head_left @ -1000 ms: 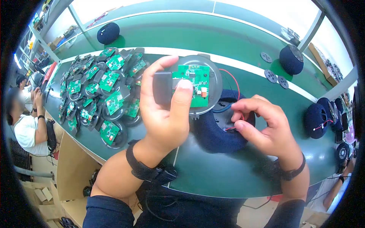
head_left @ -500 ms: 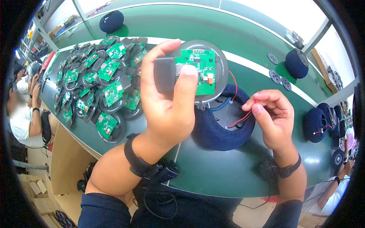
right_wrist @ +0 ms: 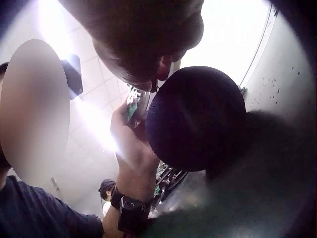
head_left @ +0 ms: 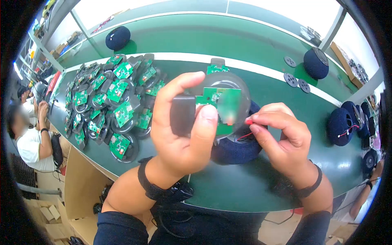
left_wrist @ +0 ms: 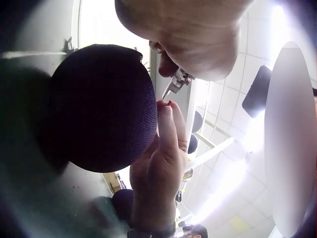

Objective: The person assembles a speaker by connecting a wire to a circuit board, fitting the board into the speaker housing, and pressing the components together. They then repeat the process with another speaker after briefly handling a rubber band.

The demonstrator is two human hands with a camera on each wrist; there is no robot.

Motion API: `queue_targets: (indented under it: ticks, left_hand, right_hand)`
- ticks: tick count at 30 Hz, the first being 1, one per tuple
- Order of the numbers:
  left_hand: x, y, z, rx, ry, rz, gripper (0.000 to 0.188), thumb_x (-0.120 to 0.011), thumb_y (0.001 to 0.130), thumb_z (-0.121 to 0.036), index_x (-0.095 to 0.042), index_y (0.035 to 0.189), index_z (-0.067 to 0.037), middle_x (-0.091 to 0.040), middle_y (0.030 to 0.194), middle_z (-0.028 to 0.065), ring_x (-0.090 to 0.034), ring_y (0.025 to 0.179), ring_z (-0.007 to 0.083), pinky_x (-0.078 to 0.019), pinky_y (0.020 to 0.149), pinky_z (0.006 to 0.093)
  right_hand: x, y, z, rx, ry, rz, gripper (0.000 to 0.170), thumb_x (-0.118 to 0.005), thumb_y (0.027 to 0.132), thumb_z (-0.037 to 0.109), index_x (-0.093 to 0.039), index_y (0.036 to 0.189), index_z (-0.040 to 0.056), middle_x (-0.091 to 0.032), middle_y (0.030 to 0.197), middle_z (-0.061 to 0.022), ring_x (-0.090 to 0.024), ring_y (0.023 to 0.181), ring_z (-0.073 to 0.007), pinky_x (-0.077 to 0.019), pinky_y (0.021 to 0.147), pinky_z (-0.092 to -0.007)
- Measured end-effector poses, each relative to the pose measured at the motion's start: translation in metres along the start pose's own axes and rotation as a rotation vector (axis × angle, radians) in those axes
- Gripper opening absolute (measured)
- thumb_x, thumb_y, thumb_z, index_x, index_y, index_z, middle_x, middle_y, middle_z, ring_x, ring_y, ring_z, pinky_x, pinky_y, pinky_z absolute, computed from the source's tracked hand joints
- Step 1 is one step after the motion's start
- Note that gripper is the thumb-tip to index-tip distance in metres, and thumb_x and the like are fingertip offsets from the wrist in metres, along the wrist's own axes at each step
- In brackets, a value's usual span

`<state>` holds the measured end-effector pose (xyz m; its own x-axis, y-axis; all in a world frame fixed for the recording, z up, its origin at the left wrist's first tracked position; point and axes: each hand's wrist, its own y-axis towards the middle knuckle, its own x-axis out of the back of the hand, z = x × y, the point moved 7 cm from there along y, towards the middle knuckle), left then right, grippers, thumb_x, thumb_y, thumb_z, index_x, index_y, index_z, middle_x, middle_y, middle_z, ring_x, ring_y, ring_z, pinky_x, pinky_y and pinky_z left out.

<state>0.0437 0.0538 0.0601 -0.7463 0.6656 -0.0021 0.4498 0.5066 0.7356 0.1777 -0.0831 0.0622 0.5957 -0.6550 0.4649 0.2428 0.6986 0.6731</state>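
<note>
Fingers, left hand (head_left: 179, 141)?
Wrapped wide round grey disc unit (head_left: 245, 98), thumb on its green circuit board (head_left: 210, 96); unit held up over table (head_left: 326, 173), near side
Right hand (head_left: 288, 139)?
Thumb and forefinger almost together, pinching red plug (head_left: 249, 121) at the unit's right edge; can't tell if they touch
Rest?
Dark blue fabric shell (head_left: 237, 154) below, partly hidden; pile of similar units (head_left: 118, 90) at left

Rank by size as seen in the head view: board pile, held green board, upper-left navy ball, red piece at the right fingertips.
1. Board pile
2. Held green board
3. Navy ball
4. Red piece
</note>
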Motion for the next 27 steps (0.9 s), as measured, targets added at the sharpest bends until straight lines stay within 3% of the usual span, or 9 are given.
queue_targets:
  ticks: [1, 6, 9, 12, 13, 14, 17, 20, 27]
  left_hand:
    - [0.0, 0.001, 0.003, -0.01, -0.114, -0.008, 0.045, -0.057, 0.092, 0.002, -0.045, 0.135, 0.006, -0.065, 0.1, 0.0103, -0.066, 0.082, 0.0118, -0.053, 0.072, 0.0243]
    - [-0.003, -0.002, 0.001, 0.005, -0.036, 0.001, 0.045, -0.056, 0.093, 0.001, -0.044, 0.136, 0.005, -0.067, 0.092, 0.0095, -0.066, 0.078, 0.0104, -0.0512, 0.069, 0.0235]
    - [-0.004, -0.005, 0.002, 0.115, 0.01, -0.014, 0.044, -0.056, 0.094, -0.012, -0.048, 0.133, 0.005, -0.062, 0.11, 0.0108, -0.061, 0.092, 0.0136, -0.0488, 0.083, 0.0272]
    - [-0.007, -0.006, -0.001, 0.067, 0.082, 0.023, 0.044, -0.056, 0.094, -0.012, -0.047, 0.134, 0.005, -0.062, 0.112, 0.012, -0.061, 0.094, 0.0152, -0.0492, 0.085, 0.0282]
    - [-0.009, -0.004, -0.001, -0.01, 0.013, 0.082, 0.045, -0.058, 0.094, -0.001, -0.043, 0.136, 0.006, -0.067, 0.102, 0.0133, -0.066, 0.088, 0.0125, -0.0526, 0.074, 0.025]
    - [-0.01, -0.004, -0.001, -0.01, 0.017, 0.091, 0.045, -0.058, 0.094, -0.001, -0.043, 0.136, 0.006, -0.067, 0.102, 0.0133, -0.066, 0.088, 0.0125, -0.0526, 0.074, 0.025]
    - [-0.012, -0.007, -0.002, -0.022, 0.004, 0.125, 0.046, -0.058, 0.093, -0.001, -0.043, 0.136, 0.007, -0.06, 0.119, 0.0178, -0.068, 0.091, 0.0165, -0.0547, 0.077, 0.0267]
    - [-0.012, -0.009, -0.002, -0.009, -0.002, 0.1, 0.045, -0.059, 0.094, -0.003, -0.044, 0.135, 0.007, -0.06, 0.119, 0.017, -0.066, 0.095, 0.0168, -0.0536, 0.08, 0.0274]
    - [-0.009, -0.011, 0.003, -0.012, 0.059, 0.071, 0.045, -0.062, 0.094, -0.007, -0.046, 0.134, 0.006, -0.058, 0.123, 0.0157, -0.061, 0.103, 0.0167, -0.0501, 0.087, 0.0293]
  right_hand:
    - [-0.001, -0.001, 0.0, -0.019, 0.02, -0.024, 0.019, -0.077, 0.078, -0.002, -0.074, 0.096, 0.0021, -0.074, 0.091, -0.0065, -0.066, 0.085, -0.0219, -0.0504, 0.078, -0.0325]
    - [-0.001, -0.001, 0.002, 0.041, -0.009, -0.056, 0.021, -0.078, 0.078, -0.001, -0.074, 0.098, 0.0035, -0.074, 0.092, -0.0048, -0.064, 0.084, -0.0209, -0.0489, 0.079, -0.0329]
    - [0.002, -0.003, 0.003, 0.005, -0.004, -0.109, 0.026, -0.079, 0.077, 0.001, -0.074, 0.102, 0.0049, -0.075, 0.092, -0.0025, -0.063, 0.083, -0.0203, -0.0474, 0.08, -0.0334]
    - [0.004, -0.002, 0.011, 0.038, -0.046, -0.11, 0.03, -0.08, 0.076, 0.002, -0.073, 0.105, 0.0065, -0.075, 0.092, -0.0008, -0.063, 0.084, -0.0205, -0.0461, 0.08, -0.0332]
    - [0.003, -0.002, 0.014, 0.06, -0.069, -0.094, 0.033, -0.081, 0.075, 0.002, -0.073, 0.106, 0.0075, -0.075, 0.091, -0.0003, -0.063, 0.085, -0.0209, -0.0456, 0.081, -0.0327]
    - [0.003, -0.003, 0.014, 0.058, -0.065, -0.104, 0.033, -0.081, 0.075, 0.002, -0.073, 0.106, 0.0075, -0.075, 0.091, -0.0003, -0.063, 0.085, -0.0209, -0.0456, 0.081, -0.0327]
    - [0.002, -0.005, 0.013, 0.078, -0.051, -0.104, 0.031, -0.081, 0.074, 0.003, -0.073, 0.103, 0.0081, -0.074, 0.091, -0.0023, -0.062, 0.088, -0.0224, -0.046, 0.081, -0.0339]
    - [0.0, -0.005, 0.01, 0.11, -0.063, -0.056, 0.029, -0.081, 0.073, 0.003, -0.074, 0.1, 0.0089, -0.072, 0.094, -0.0041, -0.062, 0.091, -0.0239, -0.0467, 0.082, -0.0354]
    - [-0.001, -0.007, 0.01, -0.038, -0.116, -0.052, 0.019, -0.076, 0.079, 0.002, -0.074, 0.097, 0.0073, -0.06, 0.122, -0.0125, -0.056, 0.109, -0.0271, -0.0431, 0.089, -0.0371]
